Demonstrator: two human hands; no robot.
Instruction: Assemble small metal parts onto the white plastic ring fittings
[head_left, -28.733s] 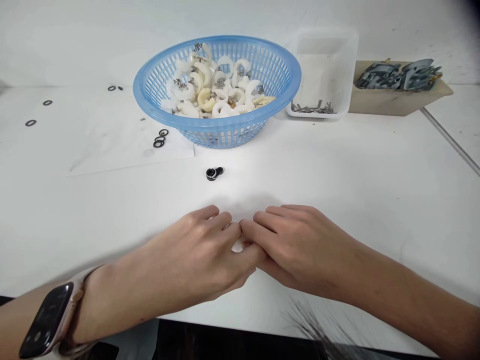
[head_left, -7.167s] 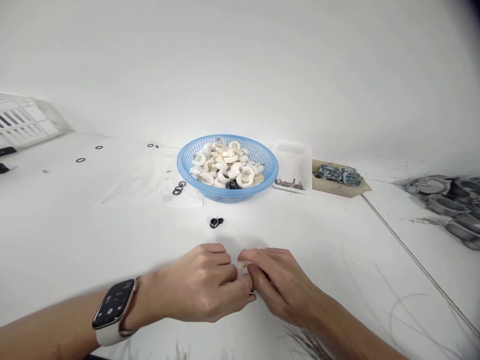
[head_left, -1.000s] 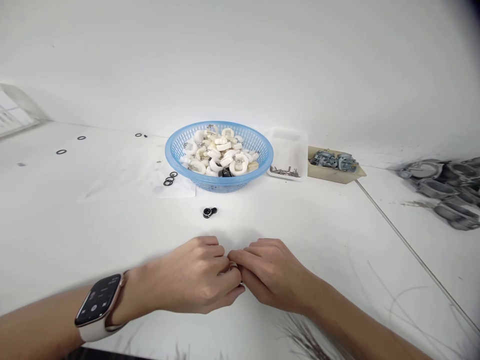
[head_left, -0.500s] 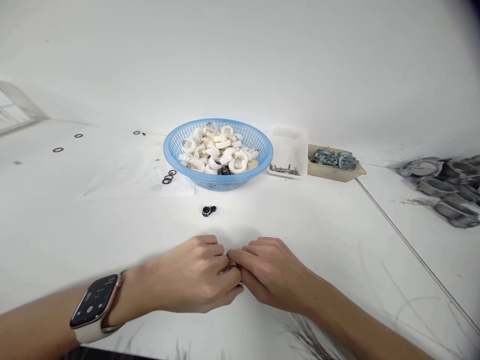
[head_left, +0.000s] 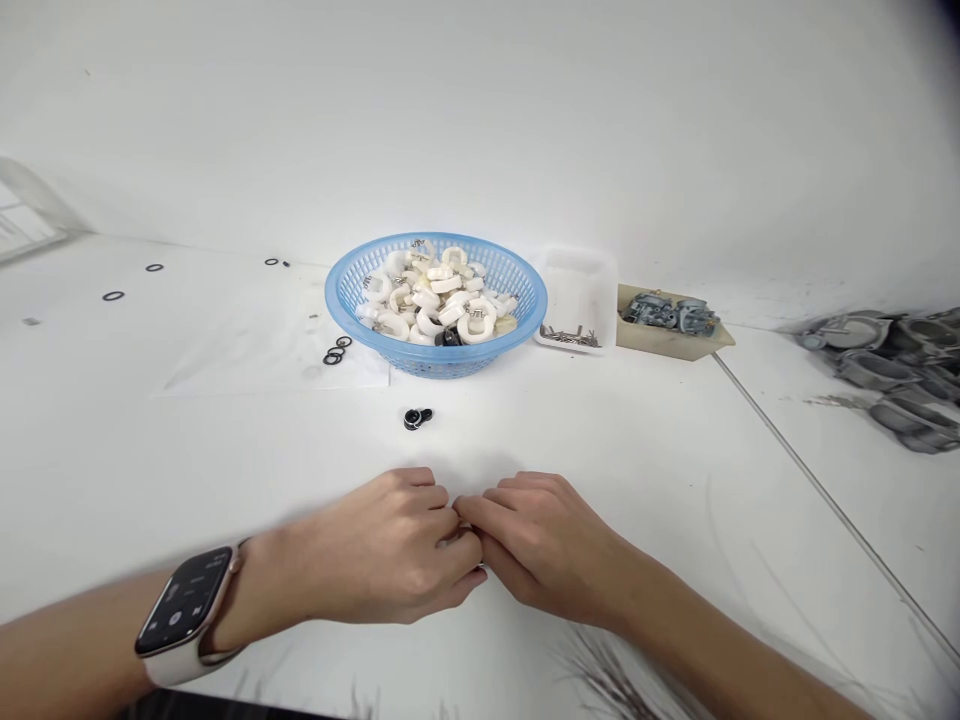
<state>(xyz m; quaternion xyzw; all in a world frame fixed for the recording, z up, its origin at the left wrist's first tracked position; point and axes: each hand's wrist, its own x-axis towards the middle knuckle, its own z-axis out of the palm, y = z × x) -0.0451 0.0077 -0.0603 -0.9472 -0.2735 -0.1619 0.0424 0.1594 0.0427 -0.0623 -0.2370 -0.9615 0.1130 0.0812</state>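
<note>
My left hand (head_left: 397,550), with a watch (head_left: 187,605) on its wrist, is closed low over the white table. My right hand (head_left: 544,545) is closed too, its fingertips meeting those of the left. Whatever they pinch is hidden, apart from a tiny shiny bit near the left thumb. Just beyond the hands lies a small black part with a ring (head_left: 417,418). Behind it stands a blue plastic basket (head_left: 442,362), heaped with white ring-shaped parts (head_left: 450,290) that carry small metal springs or pins.
Several black O-rings (head_left: 336,352) lie left of the basket on and around a white sheet (head_left: 255,350). A white tray (head_left: 577,270) with metal pins and a beige box (head_left: 667,342) with metal carburetor-like parts stand right. Grey metal castings (head_left: 900,370) sit far right.
Both hands keep nearly the same pose, fingertips together. The view has shifted very slightly; nothing on the table has visibly moved.
</note>
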